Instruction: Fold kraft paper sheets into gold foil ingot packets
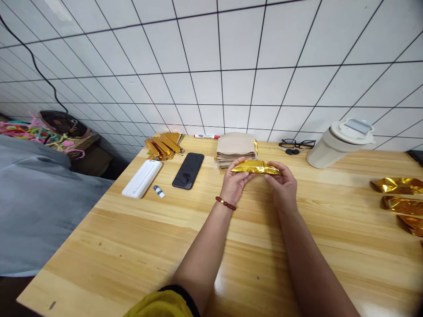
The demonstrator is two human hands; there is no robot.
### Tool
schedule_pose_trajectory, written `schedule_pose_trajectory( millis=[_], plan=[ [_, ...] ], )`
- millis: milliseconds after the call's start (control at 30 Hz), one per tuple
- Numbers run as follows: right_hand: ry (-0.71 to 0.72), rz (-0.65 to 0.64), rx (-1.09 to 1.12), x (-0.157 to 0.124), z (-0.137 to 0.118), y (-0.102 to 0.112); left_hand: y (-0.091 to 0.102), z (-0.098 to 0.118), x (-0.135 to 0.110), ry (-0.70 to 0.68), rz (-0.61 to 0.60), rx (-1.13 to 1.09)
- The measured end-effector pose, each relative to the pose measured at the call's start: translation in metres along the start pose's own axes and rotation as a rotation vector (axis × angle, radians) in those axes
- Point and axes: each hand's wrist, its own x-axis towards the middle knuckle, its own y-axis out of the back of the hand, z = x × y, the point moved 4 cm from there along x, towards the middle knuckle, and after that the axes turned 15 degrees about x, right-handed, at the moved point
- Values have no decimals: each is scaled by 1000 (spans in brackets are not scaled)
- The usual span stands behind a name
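My left hand [234, 185], with a red bead bracelet on its wrist, and my right hand [283, 187] together hold a folded gold foil piece [255, 167] by its two ends, just above the wooden table [132, 237]. Both hands have fingers closed on the foil. Right behind the foil lies a stack of tan paper sheets [236, 147].
A black phone [188, 170], a white power bank [142, 178] and a small white tube [159, 191] lie to the left. Gold strips [163, 145] sit at the back left, a red marker [206, 136] by the wall. Glasses [296, 144], a white jug [340, 143] and folded gold pieces [398, 185] are at right.
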Motion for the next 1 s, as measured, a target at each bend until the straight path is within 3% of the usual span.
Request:
schedule_pose_trajectory(
  millis=[267,400,567,700,833,1000],
  plan=[
    [-41,-44,110,-2,-2,-3,1,3,1,-128,15,88],
    [-80,24,64,0,3,-1,1,5,0,-179,7,158],
    [-34,125,42,2,5,5,-3,2,-2,-118,-66,145],
    [-79,147,69,2,6,7,4,0,0,-92,98,194],
    [-133,65,71,1,4,5,10,0,3,-72,224,181],
    [-129,23,-21,0,2,2,10,4,2,-72,266,181]
  ],
)
